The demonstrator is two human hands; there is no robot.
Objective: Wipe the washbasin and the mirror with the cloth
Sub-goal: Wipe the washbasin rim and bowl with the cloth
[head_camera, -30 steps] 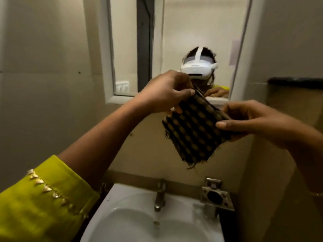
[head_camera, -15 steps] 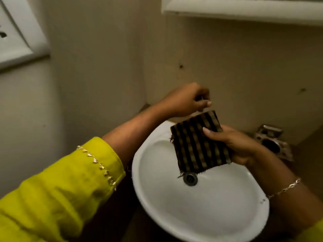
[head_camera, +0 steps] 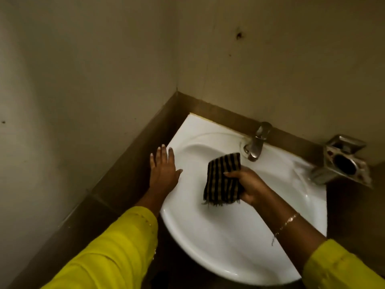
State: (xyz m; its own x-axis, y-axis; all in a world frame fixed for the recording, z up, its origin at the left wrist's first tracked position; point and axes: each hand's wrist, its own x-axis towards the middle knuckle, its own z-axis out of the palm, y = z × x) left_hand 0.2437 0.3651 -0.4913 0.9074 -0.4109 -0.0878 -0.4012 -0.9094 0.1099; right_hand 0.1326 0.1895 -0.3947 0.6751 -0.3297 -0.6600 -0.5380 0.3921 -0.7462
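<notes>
Gripping a folded dark striped cloth [head_camera: 224,180] in a closed right hand [head_camera: 249,185], a person holds it over the bowl of the white washbasin [head_camera: 218,236], just below the metal tap [head_camera: 255,143]. Their left hand [head_camera: 164,171] lies open and empty, fingers spread flat on the basin's left rim. A metal soap holder [head_camera: 343,161] juts from the wall at right.

A single head-worn view looks steeply down and forward from close above the white washbasin [head_camera: 218,243], facing the wall corner behind it; both forearms reach in from the bottom edge toward the bowl.
</notes>
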